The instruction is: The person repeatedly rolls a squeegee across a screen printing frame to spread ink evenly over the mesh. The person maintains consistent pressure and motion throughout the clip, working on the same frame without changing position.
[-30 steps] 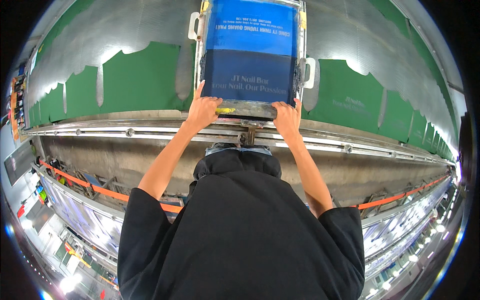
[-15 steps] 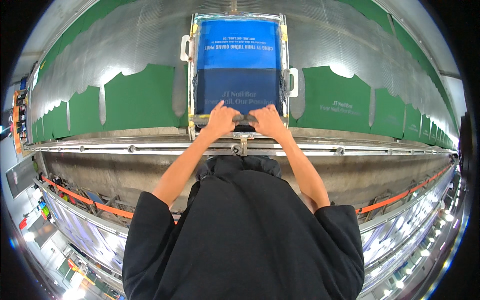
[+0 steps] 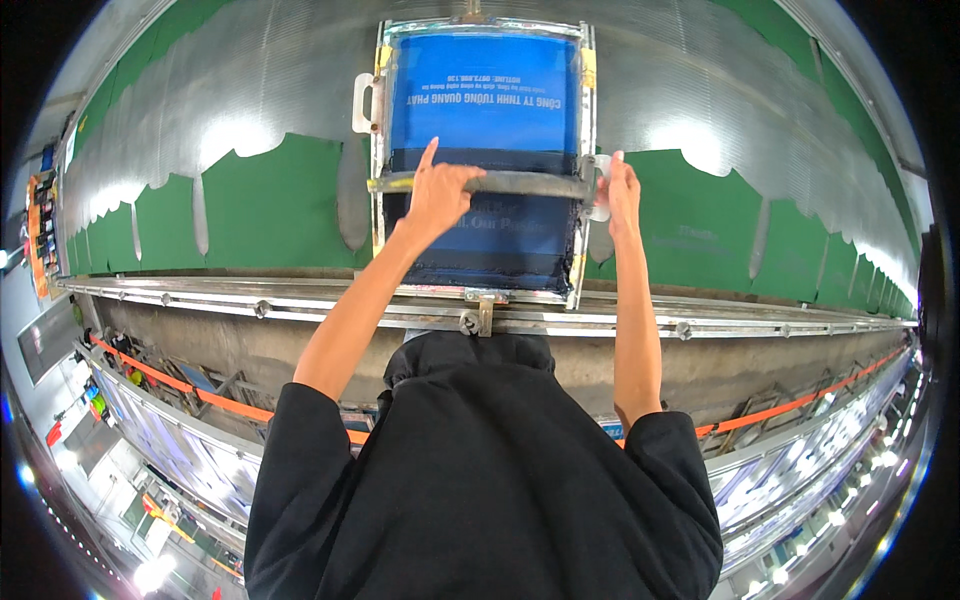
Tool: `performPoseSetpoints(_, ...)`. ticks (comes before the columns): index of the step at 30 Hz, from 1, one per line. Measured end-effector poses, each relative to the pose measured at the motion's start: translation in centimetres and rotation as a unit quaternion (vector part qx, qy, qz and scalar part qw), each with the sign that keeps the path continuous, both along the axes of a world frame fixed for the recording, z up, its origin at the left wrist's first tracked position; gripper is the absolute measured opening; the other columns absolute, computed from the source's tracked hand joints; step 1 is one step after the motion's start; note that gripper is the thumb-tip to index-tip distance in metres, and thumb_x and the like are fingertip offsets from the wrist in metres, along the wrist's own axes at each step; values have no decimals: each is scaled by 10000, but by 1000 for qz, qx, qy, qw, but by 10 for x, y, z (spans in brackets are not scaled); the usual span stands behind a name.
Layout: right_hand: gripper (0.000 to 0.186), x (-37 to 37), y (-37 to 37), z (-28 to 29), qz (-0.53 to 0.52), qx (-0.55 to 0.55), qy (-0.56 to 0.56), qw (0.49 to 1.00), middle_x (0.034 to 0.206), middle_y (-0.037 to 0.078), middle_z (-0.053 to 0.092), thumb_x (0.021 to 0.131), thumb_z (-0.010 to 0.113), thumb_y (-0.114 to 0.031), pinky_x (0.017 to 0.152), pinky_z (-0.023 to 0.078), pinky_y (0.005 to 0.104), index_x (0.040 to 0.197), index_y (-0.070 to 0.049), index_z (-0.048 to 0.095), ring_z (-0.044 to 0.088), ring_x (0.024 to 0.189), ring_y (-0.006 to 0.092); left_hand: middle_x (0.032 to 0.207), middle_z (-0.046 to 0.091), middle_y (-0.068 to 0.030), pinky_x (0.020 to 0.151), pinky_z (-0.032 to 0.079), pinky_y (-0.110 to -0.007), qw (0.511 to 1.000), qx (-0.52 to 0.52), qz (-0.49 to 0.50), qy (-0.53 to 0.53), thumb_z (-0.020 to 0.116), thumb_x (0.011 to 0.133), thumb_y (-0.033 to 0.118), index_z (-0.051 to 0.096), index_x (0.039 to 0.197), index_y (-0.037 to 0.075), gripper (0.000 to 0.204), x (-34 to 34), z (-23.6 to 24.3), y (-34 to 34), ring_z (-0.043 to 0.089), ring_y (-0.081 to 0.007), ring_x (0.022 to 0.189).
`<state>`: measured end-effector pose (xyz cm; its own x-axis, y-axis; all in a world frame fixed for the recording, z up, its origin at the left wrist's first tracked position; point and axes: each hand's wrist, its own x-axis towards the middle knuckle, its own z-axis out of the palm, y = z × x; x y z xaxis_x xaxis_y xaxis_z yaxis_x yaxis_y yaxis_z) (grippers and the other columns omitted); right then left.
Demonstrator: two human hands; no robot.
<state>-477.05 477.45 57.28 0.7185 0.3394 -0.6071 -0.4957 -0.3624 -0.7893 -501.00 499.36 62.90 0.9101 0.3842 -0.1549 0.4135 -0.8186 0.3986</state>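
A silver-framed printing screen has bright blue mesh, pale lettering and dark ink over its lower half. My left hand grips a long grey squeegee bar lying across the screen, index finger raised. At the screen's right side, my right hand has its fingers around a white handle, close to the bar's end. A matching white handle sticks out on the left side.
Green sheets lie in rows on the long metallic table, some with pale print. A metal rail runs along the near edge. Below it are a concrete-coloured strip and an orange band.
The squeegee has moved away from me, from the screen's near edge to its middle. My right hand has left the bar for the right handle; my left hand travelled with the bar.
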Motion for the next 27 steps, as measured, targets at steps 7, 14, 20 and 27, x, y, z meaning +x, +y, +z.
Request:
performPoseSetpoints(7, 434, -27, 36, 70, -117, 24, -143, 982, 714, -41, 409, 1031, 657, -469, 554, 299, 256, 867, -86, 536, 331, 593, 51, 1335, 729, -30, 1318, 115, -555, 994, -74, 41, -73, 622, 727, -27, 728, 1311, 146, 618, -132, 41, -106, 658, -218, 1295)
performPoseSetpoints(14, 298, -113, 116, 62, -115, 99, -168, 974, 617, -56, 410, 1062, 633, -285, 499, 227, 267, 871, -74, 544, 323, 545, 39, 1287, 751, -28, 1319, 102, -570, 997, -14, 46, -61, 600, 759, -49, 757, 1254, 143, 554, -216, 49, -35, 684, -211, 1246)
performPoseSetpoints(20, 246, -263, 248, 6, -86, 166, -168, 968, 635, -44, 426, 1070, 617, -237, 498, 238, 263, 913, -59, 550, 338, 531, 43, 1239, 769, -46, 1321, 71, -569, 997, 1, 71, -10, 610, 769, -50, 791, 1176, 139, 483, -361, 54, 104, 697, -217, 1223)
performPoseSetpoints(27, 239, -356, 362, -23, -81, 102, -277, 952, 621, -32, 454, 1063, 609, -220, 488, 297, 299, 896, -50, 588, 388, 530, 58, 1272, 757, -24, 1318, 54, -566, 999, 1, 52, 12, 618, 750, -33, 772, 1219, 153, 527, -462, 63, 215, 688, -186, 1232)
